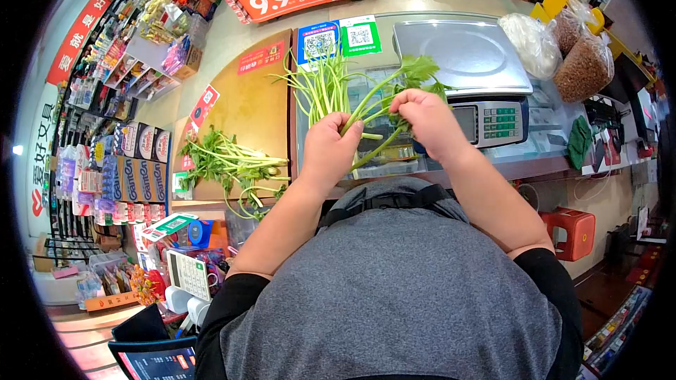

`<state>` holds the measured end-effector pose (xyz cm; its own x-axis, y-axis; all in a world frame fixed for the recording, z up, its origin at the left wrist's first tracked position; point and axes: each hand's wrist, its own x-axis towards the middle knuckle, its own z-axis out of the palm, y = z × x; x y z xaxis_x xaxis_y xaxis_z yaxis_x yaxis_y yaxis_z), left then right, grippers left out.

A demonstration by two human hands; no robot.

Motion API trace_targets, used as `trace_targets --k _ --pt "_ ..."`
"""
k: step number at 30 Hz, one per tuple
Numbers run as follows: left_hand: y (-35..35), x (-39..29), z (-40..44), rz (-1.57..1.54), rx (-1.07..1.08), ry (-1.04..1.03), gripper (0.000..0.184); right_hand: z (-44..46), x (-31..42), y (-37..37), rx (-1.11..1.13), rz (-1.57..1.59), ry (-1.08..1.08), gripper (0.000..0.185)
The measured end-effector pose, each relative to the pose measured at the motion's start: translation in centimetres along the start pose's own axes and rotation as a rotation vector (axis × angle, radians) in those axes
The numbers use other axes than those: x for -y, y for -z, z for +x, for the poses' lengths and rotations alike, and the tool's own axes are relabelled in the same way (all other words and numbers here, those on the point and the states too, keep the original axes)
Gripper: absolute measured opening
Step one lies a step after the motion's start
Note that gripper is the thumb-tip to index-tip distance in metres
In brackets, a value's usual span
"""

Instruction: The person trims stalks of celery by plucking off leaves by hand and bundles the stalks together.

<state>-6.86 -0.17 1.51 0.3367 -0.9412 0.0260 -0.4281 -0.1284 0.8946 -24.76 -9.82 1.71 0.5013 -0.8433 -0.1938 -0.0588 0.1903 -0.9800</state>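
Note:
My left hand (329, 149) is closed around a green celery stalk (367, 103) over the glass counter, its leafy top pointing to the upper right. My right hand (433, 125) pinches at the side of the same celery, near its leaves (420, 70); the fingertips partly hide what they grip. Just beyond my left hand lies a pile of thin, mostly leafless celery stems (320, 83). To the left, a leafy celery bunch (229, 160) rests on the wooden counter top, some stalks hanging toward its front edge.
A weighing scale (461, 56) with a keypad stands right of my hands. Bags of brown grains or nuts (583, 67) and a white plastic bag (529, 43) sit beyond it. QR code cards (360, 36) lie at the back. A red stool (572, 233) stands below right.

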Motion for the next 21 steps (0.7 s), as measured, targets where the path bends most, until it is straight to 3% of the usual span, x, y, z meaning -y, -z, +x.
trace_targets --k 3,6,15,21 --pt "0.0 -0.1 0.1 -0.026 0.001 -0.015 0.019 -0.6 -0.8 -1.3 -0.144 -0.605 0.385 0.016" --pt "0.0 0.5 0.4 -0.108 0.036 0.050 0.016 -1.0 -1.5 -1.9 -0.263 -0.765 0.640 0.016" --pt "-0.2 -0.9 0.3 -0.441 0.129 0.312 0.014 -1.4 -1.7 -2.3 -0.318 -0.982 0.668 0.011" --pt "0.1 -1.2 0.1 -0.465 0.127 0.325 0.014 -0.3 -2.4 -1.8 -0.293 -0.732 0.643 0.017"
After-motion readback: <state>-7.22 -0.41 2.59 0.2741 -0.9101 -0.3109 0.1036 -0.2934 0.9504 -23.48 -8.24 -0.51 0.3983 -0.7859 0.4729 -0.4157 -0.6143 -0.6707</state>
